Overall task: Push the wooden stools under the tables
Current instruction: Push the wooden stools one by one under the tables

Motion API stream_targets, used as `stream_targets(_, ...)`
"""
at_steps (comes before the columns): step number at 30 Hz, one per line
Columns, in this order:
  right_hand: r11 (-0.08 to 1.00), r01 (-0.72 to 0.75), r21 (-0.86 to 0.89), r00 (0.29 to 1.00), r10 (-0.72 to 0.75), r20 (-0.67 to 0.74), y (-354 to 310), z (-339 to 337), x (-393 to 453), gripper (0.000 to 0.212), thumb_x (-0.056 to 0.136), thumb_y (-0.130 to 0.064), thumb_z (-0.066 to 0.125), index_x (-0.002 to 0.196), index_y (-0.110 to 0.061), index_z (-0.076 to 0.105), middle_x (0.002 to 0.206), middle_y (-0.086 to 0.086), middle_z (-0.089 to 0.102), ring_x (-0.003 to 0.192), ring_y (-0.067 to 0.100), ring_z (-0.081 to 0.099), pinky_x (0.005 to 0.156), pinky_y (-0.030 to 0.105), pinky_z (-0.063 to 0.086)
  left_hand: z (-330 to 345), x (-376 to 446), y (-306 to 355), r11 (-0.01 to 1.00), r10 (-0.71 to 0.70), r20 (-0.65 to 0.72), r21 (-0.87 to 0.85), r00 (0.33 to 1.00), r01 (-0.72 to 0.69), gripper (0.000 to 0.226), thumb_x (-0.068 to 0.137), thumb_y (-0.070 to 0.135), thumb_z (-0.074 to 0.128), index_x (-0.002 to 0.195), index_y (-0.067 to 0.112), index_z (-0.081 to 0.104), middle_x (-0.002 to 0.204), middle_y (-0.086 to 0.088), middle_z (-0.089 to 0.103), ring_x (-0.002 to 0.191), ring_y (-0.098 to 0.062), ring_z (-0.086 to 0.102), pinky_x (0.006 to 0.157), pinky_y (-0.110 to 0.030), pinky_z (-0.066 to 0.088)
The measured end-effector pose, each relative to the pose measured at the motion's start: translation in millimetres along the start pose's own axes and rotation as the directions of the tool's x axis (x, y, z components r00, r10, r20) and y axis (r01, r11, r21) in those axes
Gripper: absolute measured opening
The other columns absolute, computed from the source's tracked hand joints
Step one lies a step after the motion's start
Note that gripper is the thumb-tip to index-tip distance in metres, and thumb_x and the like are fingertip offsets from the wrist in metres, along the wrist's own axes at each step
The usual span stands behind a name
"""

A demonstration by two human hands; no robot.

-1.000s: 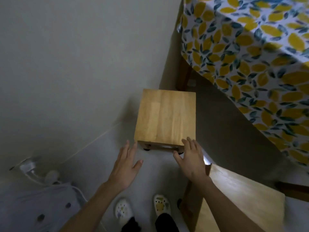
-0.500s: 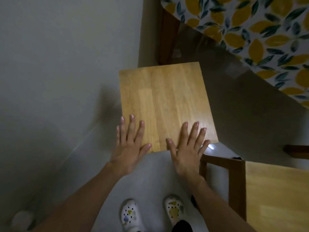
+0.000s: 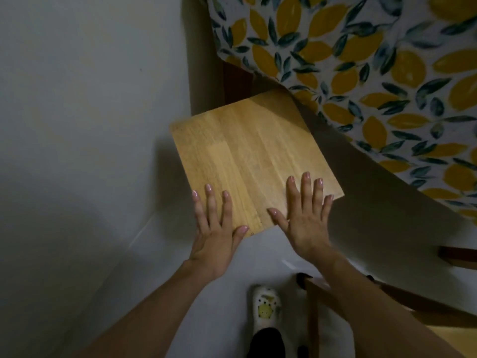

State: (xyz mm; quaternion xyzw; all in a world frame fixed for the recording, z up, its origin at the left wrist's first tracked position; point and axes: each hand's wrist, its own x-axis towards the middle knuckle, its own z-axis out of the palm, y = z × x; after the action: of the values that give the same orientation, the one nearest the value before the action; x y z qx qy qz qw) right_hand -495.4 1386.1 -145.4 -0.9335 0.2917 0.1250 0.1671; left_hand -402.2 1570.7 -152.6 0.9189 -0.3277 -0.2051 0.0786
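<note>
Stool [image 3: 247, 153] far corner under tablecloth [image 3: 361, 73]; wall [image 3: 90, 99] left

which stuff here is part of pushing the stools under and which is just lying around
In the job:
wooden stool
left hand and right hand, flat on its seat
table with the lemon-print cloth
second wooden stool, lower right

Just there:
white clog
wall

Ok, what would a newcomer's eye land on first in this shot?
The square light-wood stool seat at centre, with the left hand and right hand laid flat on its near edge. Next, the white tablecloth printed with yellow lemons at upper right, overhanging the stool's far corner.
</note>
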Motion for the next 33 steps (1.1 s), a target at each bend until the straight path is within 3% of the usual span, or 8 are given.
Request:
stream_targets(5,0.999,0.035,-0.013,0.999,-0.035,0.036,22,-30,68,0.082,0.084,-0.077,0.006,0.15,-0.034,-0.017,0.155,0.0,-0.036,0.138,0.021,-0.039,0.108,0.046,-0.028,-13,62,24,0.998,-0.027,-0.072,0.062,0.997,0.031,0.081,0.092,0.06,0.011,0.15,0.004,0.012,0.155,-0.032,-0.001,0.139,-0.055,-0.009,0.115,-0.059,0.004)
stream_targets(9,0.998,0.061,-0.025,0.997,-0.059,0.05,35,-52,111,0.08,0.088,-0.074,0.015,0.151,-0.033,-0.013,0.158,0.002,-0.029,0.14,0.024,-0.036,0.109,0.048,-0.026,-19,100,42,0.995,-0.064,-0.084,0.071,0.994,0.071,0.082,0.092,0.06,0.012,0.15,0.003,0.01,0.155,-0.032,-0.003,0.139,-0.054,-0.013,0.115,-0.059,0.0)
stream_targets(15,0.995,0.093,-0.043,0.995,-0.091,0.048,49,-63,137,0.082,0.087,-0.074,0.017,0.152,-0.031,-0.01,0.157,0.002,-0.031,0.139,0.023,-0.037,0.108,0.046,-0.028,-25,119,58,0.992,-0.122,-0.005,-0.038,0.993,0.121,0.087,0.082,0.068,-0.011,0.148,0.011,-0.018,0.151,-0.023,-0.031,0.133,-0.044,-0.038,0.116,-0.055,-0.01)
stream_targets(20,0.992,0.128,-0.004,0.99,-0.127,0.054,51,-64,133,0.077,0.092,-0.072,0.016,0.151,-0.033,-0.014,0.158,0.002,-0.03,0.141,0.024,-0.034,0.114,0.052,-0.02,-44,118,59,0.979,-0.149,0.175,-0.112,0.973,0.17,0.075,0.096,0.056,0.017,0.146,0.022,-0.026,0.146,-0.011,-0.045,0.126,-0.032,-0.049,0.112,-0.048,-0.018)
stream_targets(22,0.991,0.132,0.002,0.991,-0.132,-0.003,52,-65,123,0.074,0.093,-0.07,0.014,0.153,-0.031,-0.008,0.161,0.003,-0.02,0.144,0.024,-0.027,0.117,0.052,-0.015,-50,113,59,0.976,-0.159,0.155,-0.125,0.975,0.179,0.07,0.098,0.053,0.02,0.148,0.023,-0.019,0.152,-0.008,-0.037,0.135,-0.03,-0.04,0.113,-0.046,-0.018)
stream_targets(25,0.991,0.119,0.06,0.986,-0.111,-0.122,51,-65,87,0.074,0.095,-0.067,0.015,0.154,-0.026,-0.001,0.163,0.004,-0.01,0.147,0.022,-0.018,0.118,0.048,-0.014,-47,92,60,0.975,-0.144,-0.007,-0.175,0.99,0.14,0.064,0.101,0.042,0.025,0.152,0.017,-0.004,0.159,-0.007,-0.017,0.144,-0.024,-0.023,0.117,-0.046,-0.012)
stream_targets(28,0.987,0.072,0.144,0.977,-0.04,-0.212,56,-57,30,0.075,0.095,-0.064,0.019,0.155,-0.023,0.002,0.162,0.002,-0.01,0.147,0.019,-0.019,0.119,0.044,-0.013,-32,55,72,0.982,-0.043,-0.108,-0.185,0.993,0.023,0.062,0.101,0.037,0.029,0.152,0.016,0.001,0.16,-0.007,-0.012,0.145,-0.024,-0.022,0.115,-0.045,-0.012)
stream_targets(33,0.961,-0.141,0.239,0.954,0.196,-0.226,84,-23,-74,0.077,0.092,-0.066,0.019,0.154,-0.024,0.003,0.163,0.0,-0.009,0.147,0.015,-0.018,0.119,0.039,-0.014,-1,-23,105,0.968,0.079,-0.034,-0.236,0.996,-0.085,0.064,0.101,0.04,0.026,0.151,0.022,-0.009,0.158,-0.001,-0.022,0.14,-0.016,-0.031,0.112,-0.037,-0.018)
